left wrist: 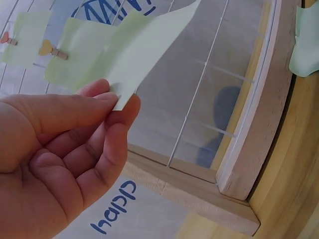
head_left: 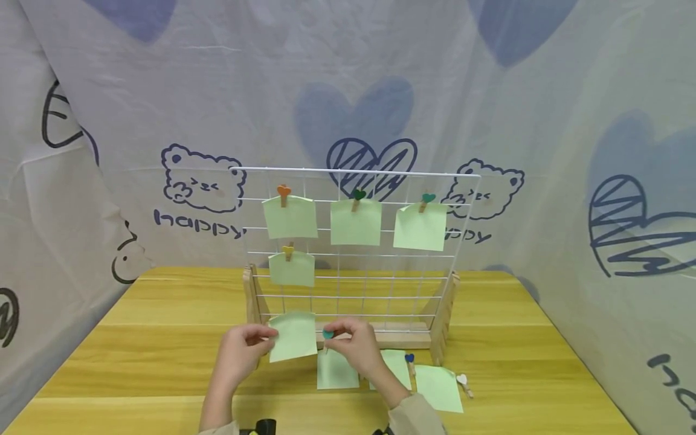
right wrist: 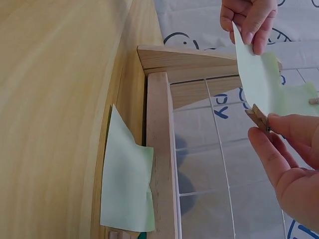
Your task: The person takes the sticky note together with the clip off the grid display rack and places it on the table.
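Observation:
My left hand (head_left: pixel 243 347) pinches the left edge of a pale green sticky note (head_left: pixel 294 338), held up in front of the lower part of a white wire grid (head_left: pixel 363 266). Just right of that note, my right hand (head_left: pixel 356 345) pinches a small wooden clothespin (right wrist: pixel 258 119) with a round-looking teal top (head_left: pixel 328 333). In the right wrist view the clothespin's tip is close to the note's edge; whether they touch I cannot tell. Above, an orange-heart clothespin (head_left: pixel 284 194), a dark green one, a teal one and a yellow one (head_left: pixel 289 252) each hold a note on the grid.
The grid stands in a wooden base (head_left: pixel 444 320) on a wood-grain table (head_left: pixel 179 338). More green notes (head_left: pixel 439 388) lie in front of it, beside a blue-heart clothespin (head_left: pixel 410 363) and a white-heart clothespin (head_left: pixel 464 385). A printed curtain (head_left: pixel 348 72) hangs behind.

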{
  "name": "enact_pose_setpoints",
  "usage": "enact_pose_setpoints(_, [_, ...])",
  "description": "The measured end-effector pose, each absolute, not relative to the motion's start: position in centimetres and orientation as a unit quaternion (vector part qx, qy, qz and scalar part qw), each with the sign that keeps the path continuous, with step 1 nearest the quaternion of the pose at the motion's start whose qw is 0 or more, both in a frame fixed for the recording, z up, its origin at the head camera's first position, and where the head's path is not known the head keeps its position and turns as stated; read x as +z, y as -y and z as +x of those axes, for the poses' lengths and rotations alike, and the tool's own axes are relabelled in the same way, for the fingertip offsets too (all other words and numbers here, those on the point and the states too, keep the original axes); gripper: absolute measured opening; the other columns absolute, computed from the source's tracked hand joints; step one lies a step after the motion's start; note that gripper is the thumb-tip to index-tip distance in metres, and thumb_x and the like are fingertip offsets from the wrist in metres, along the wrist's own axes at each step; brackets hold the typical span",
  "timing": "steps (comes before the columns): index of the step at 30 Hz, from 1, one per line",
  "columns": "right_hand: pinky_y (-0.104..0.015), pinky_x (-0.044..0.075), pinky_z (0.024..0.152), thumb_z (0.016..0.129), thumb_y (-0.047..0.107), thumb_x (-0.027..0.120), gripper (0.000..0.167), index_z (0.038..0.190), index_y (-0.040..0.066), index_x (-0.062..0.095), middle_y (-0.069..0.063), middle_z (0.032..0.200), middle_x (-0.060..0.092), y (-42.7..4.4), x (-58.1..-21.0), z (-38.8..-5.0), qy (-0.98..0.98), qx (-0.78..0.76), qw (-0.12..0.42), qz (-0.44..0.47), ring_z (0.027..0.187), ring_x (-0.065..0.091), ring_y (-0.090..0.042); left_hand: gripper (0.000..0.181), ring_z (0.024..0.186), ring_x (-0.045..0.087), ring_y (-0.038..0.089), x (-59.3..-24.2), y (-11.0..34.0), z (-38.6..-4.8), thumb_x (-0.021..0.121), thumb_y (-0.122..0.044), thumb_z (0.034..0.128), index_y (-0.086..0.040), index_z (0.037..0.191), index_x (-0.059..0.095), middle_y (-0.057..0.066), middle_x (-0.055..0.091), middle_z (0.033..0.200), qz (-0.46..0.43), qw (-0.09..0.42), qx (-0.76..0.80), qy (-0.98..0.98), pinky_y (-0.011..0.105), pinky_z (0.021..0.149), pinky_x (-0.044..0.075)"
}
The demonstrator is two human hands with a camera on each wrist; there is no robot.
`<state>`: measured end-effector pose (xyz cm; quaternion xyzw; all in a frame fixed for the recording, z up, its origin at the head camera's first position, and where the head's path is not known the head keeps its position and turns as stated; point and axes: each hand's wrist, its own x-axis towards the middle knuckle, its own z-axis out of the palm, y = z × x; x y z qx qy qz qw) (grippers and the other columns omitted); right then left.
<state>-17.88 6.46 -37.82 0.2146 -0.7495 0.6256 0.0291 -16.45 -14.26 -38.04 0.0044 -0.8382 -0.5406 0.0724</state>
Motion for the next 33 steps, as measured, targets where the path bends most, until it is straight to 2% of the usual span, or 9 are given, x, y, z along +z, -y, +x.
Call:
enact_pose_setpoints(6, [-0.023,0.051,0.067,0.073,-0.016,0.060,0.010,0.083,-0.016,0.060,-0.027,0.088,0.059,-6.1,-38.3,-18.0,0.753,0.619,0.021,0.225,0.079,0.058,-0.041,0.012,0.065,0.056,0.016,-38.4,14.6,-16.1,0.062,0.009,0.0737,0.004,0.084,0.066,0.010,0.064,0.080,0.000,0.063,-0.541,0.838,0.023,0.054,0.047])
enact_pose_setpoints(13, [-0.022,0.048,0.069,0.070,-0.014,0.064,0.012,0.082,-0.014,0.060,-0.023,0.085,0.061,-5.7,-38.7,-17.8,0.768,0.597,0.016,0.232,0.074,0.059,-0.033,0.012,0.066,0.057,0.017,-39.4,15.3,-15.8,0.061,0.010,0.0729,0.004,0.083,0.066,0.009,0.064,0.080,0.001,0.044,-0.547,0.836,0.024,0.058,0.049])
enact_pose_setpoints(16, [-0.027,0.048,0.070,0.071,-0.013,0.065,0.012,0.082,-0.013,0.060,-0.022,0.084,0.060,-5.6,-38.9,-17.7,0.772,0.593,0.004,0.226,0.075,0.058,-0.033,0.012,0.066,0.057,0.017,-39.8,15.6,-15.7,0.061,0.010,0.0732,0.005,0.083,0.065,0.009,0.064,0.081,0.007,0.035,-0.548,0.835,0.025,0.059,0.049])
enact_pose_setpoints(21, [-0.043,0.047,0.075,0.071,-0.013,0.065,0.011,0.081,-0.012,0.059,-0.020,0.083,0.060,-5.2,-38.9,-17.6,0.781,0.581,-0.009,0.227,0.077,0.057,-0.036,0.012,0.067,0.057,0.018,-40.3,15.9,-15.7,0.062,0.011,0.0729,0.007,0.084,0.064,0.012,0.064,0.082,0.012,0.030,-0.559,0.828,0.027,0.059,0.050])
enact_pose_setpoints(24, [-0.042,0.047,0.074,0.071,-0.012,0.065,0.011,0.081,-0.012,0.059,-0.020,0.083,0.060,-5.0,-39.1,-17.6,0.789,0.570,-0.017,0.229,0.076,0.058,-0.033,0.012,0.067,0.057,0.019,-40.8,16.0,-15.7,0.062,0.011,0.0727,0.007,0.084,0.064,0.011,0.064,0.082,0.024,0.025,-0.565,0.825,0.028,0.060,0.050])
enact_pose_setpoints(28, [-0.034,0.048,0.072,0.071,-0.012,0.066,0.011,0.081,-0.010,0.061,-0.019,0.083,0.061,-4.8,-40.2,-18.2,0.794,0.560,-0.024,0.235,0.074,0.058,-0.027,0.013,0.067,0.056,0.018,-41.2,16.2,-15.6,0.061,0.011,0.0725,0.006,0.085,0.064,0.009,0.063,0.080,0.038,0.017,-0.567,0.823,0.028,0.060,0.050])
enact_pose_setpoints(33, [-0.025,0.048,0.069,0.071,-0.008,0.069,0.013,0.082,-0.004,0.064,-0.010,0.082,0.062,-4.5,-42.4,-19.5,0.800,0.548,-0.040,0.241,0.071,0.057,-0.014,0.014,0.066,0.056,0.019,-41.7,16.7,-15.6,0.061,0.011,0.0723,0.008,0.086,0.063,0.010,0.062,0.080,0.026,0.011,-0.564,0.825,0.029,0.060,0.051])
